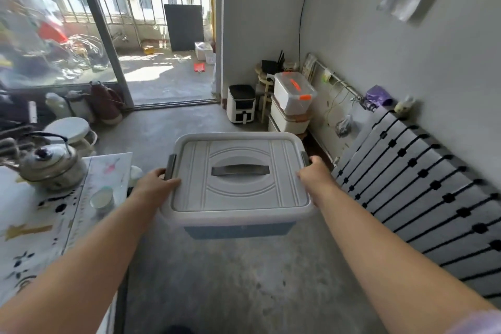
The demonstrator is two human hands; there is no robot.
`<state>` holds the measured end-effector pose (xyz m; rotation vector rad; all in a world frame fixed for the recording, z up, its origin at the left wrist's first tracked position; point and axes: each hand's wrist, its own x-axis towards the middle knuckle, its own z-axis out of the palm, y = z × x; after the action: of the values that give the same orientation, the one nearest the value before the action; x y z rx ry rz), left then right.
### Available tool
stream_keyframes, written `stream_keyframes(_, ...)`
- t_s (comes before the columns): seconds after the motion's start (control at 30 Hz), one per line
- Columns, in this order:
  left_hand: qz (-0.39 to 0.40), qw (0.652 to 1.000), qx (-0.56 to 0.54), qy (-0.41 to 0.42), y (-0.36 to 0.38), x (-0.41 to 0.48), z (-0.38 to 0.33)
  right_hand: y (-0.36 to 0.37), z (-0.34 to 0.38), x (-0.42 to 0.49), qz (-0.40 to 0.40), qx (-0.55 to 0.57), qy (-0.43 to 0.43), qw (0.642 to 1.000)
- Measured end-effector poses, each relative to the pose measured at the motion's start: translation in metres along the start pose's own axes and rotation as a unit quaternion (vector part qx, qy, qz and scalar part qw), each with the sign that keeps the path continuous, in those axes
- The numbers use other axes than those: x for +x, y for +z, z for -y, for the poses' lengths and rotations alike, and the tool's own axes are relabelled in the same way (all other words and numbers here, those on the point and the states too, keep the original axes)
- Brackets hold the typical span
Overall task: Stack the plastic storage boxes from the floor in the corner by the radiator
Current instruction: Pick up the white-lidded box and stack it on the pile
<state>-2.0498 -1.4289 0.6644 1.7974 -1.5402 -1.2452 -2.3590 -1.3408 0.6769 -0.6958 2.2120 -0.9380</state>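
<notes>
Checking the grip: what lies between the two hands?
The grey lid and dark handle of the storage box that left hand and right hand grip; head view.

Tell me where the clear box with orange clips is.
In the head view, right of centre, the clear box sits on a cream box in the far corner, right of the white appliance.

No legible text, label, brand or number anywhere.
</notes>
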Motion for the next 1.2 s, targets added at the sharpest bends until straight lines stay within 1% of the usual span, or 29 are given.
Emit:
stream_keyframes(0.1,-0.001,1.000,-0.025,-0.005,-0.004,0.060,-0.017,0.027,0.034,0.056,0.004,0.019,-0.007,1.000)
stream_keyframes(0.2,0.004,1.000,-0.001,-0.002,-0.020,0.140,-0.039,0.064,0.074,0.117,-0.002,0.018,-0.004,1.000)
stream_keyframes(0.33,0.037,0.999,0.005,0.008,-0.040,0.236,-0.071,0.102,0.121,0.176,-0.019,0.045,0.012,0.999)
stream_keyframes(0.53,0.045,0.996,0.049,0.058,-0.060,0.362,-0.138,0.142,0.188,0.254,-0.063,0.071,0.050,0.994)
stream_keyframes(0.67,0.074,0.996,0.030,0.047,-0.038,0.432,-0.181,0.148,0.215,0.317,-0.086,0.083,0.071,0.990)
stream_keyframes(0.77,0.091,0.994,0.038,0.050,-0.015,0.476,-0.209,0.144,0.233,0.373,-0.101,0.121,0.108,0.982)
stream_keyframes(0.9,0.088,0.993,0.043,0.059,0.015,0.547,-0.254,0.137,0.269,0.460,-0.088,0.086,0.069,0.990)
stream_keyframes(1.07,0.080,0.995,0.017,0.062,0.044,0.622,-0.318,0.123,0.315,0.551,-0.082,0.068,0.050,0.993)
stream_keyframes(1.2,0.072,0.995,0.024,0.065,0.066,0.676,-0.351,0.119,0.342,0.610,-0.089,0.079,0.072,0.990)
